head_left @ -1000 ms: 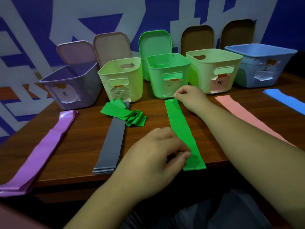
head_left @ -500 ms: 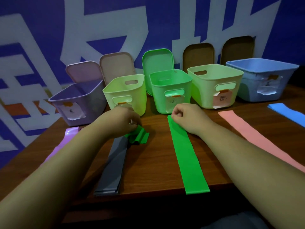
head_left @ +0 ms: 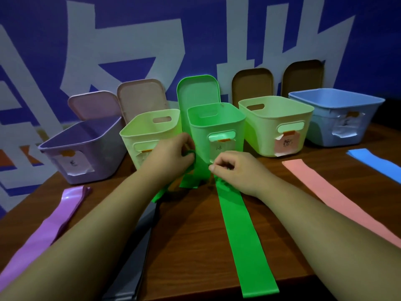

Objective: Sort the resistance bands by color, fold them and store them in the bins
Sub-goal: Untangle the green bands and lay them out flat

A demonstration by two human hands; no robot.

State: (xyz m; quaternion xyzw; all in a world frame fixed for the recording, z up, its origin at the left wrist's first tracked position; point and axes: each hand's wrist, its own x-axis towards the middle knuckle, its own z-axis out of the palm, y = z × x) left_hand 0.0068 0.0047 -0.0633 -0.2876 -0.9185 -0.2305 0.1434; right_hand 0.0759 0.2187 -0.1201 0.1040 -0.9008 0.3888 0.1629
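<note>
**Head view: two green bands to be joined before folding**

The left hand (head_left: 175, 153) is closed around a bunched green band (head_left: 188, 182). This band is lifted off the table (head_left: 191, 235) just in front of the green bin (head_left: 217, 124) at 12 o'clock, and its loose tails hang toward 7 o'clock. The right hand (head_left: 234, 170) is curled. The far end of the flat green band (head_left: 245, 235) seems to be pinched between its thumb and forefinger, though the pinch itself is partly hidden. This band is laid out on the wood from the right hand toward 5 o'clock, as far as the near table edge.

The step is judged to be the joining of the two greens. It is done well if the far end of the flat band is pinned down while the bunched one is shaken out, untwisted and laid on top, edge on edge. Thin elastic is likely to cling and curl, so it should be smoothed from 12 toward 6 o'clock before any fold is made. The tails should be held clear of the grey band (head_left: 136, 276) at 7 o'clock, so that no wrong colour is dragged along. The folded pair is then to be dropped in the green bin, which stands open.

A purple band (head_left: 50, 227) is seen at 8 o'clock, a pink band (head_left: 325, 198) at 3 o'clock and a blue band (head_left: 373, 161) at 2 o'clock, none yet folded.
</note>
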